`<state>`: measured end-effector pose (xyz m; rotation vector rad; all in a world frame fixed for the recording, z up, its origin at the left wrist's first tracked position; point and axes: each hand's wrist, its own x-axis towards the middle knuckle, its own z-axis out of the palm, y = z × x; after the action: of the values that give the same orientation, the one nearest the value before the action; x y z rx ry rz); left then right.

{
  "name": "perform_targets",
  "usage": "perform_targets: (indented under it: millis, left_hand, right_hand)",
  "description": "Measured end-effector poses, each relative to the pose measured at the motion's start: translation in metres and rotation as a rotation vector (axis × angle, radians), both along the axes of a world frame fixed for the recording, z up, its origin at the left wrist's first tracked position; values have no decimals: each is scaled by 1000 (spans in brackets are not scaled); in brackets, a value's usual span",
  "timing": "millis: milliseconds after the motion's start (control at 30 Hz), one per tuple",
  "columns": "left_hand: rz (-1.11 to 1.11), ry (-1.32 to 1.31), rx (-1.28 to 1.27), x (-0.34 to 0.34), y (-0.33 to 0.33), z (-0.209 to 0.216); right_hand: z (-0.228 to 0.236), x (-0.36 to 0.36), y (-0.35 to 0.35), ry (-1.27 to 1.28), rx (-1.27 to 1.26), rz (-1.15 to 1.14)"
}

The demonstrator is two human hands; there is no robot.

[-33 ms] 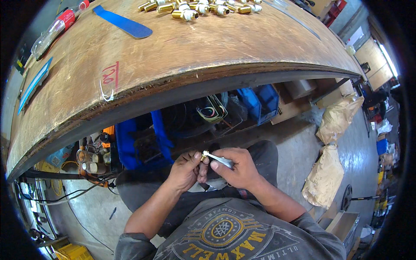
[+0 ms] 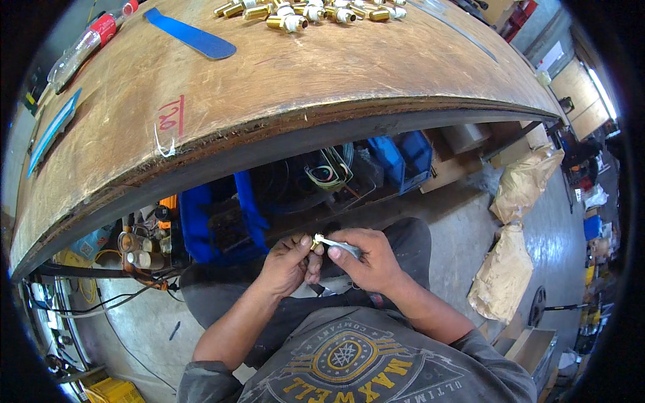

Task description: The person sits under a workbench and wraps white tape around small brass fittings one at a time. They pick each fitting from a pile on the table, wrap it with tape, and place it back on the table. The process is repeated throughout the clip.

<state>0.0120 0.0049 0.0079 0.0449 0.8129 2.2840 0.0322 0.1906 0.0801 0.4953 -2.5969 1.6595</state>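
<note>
Room: we are in a cluttered workshop with a bare grey floor [image 2: 451, 232].
Tabletop: a scuffed wooden tabletop [image 2: 349, 70] spans the upper view; its worn front edge [image 2: 306, 121] lies beyond the hands, apart from them.
Open room: we find the middle of the boards bare between the heap at the far side and that edge; the hands work in the gap between edge and shirt [image 2: 349, 356], above the spread dark trouser legs [image 2: 218, 292].
Left hand: the left hand [image 2: 285, 265] pinches a small brass fitting [image 2: 314, 245] between thumb and fingers, over the lap.
Right hand: the right hand [image 2: 369, 258] grips a whitish strip [image 2: 329, 242] whose tip meets the fitting's white end.
Heap: more brass fittings [image 2: 287, 24] with white-wrapped ends lie together on the tabletop.
Around it: we see a blue flat strip [image 2: 191, 35], a red-labelled plastic bottle [image 2: 84, 50] on its side and a white scrap [image 2: 164, 144] by the edge.
In the way: blue bins [image 2: 411, 160] and coiled wires [image 2: 328, 174] crowd beneath the tabletop; brown paper parcels [image 2: 502, 275] stand right, black cables [image 2: 121, 302] trail left.
</note>
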Motion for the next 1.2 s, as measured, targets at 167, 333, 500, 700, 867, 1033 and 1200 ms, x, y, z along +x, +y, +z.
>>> perform_targets:
  millis: [167,333,500,700,867,1033,1200]
  left_hand:
    - [-86,46,-53,-1,-7,3]
    - [-8,113,-190,7,-1,8]
    - [-13,141,-128,7,-4,-2]
    - [453,522,-442,-4,21,-34]
    - [374,771,-528,2,12,-30]
    - [196,500,-328,-1,4,-29]
    - [114,381,-264,5,4,-11]
  right_hand:
    - [-14,-6,-2,-5,-15,-26]
    - [-11,-7,7,147,139,112]
    - [-13,-5,11,197,151,183]
    - [-7,1,16,151,178,73]
    - [-7,3,17,99,225,71]
    - [-5,-1,19,78,200,125]
    - [-1,-8,23,197,290,192]
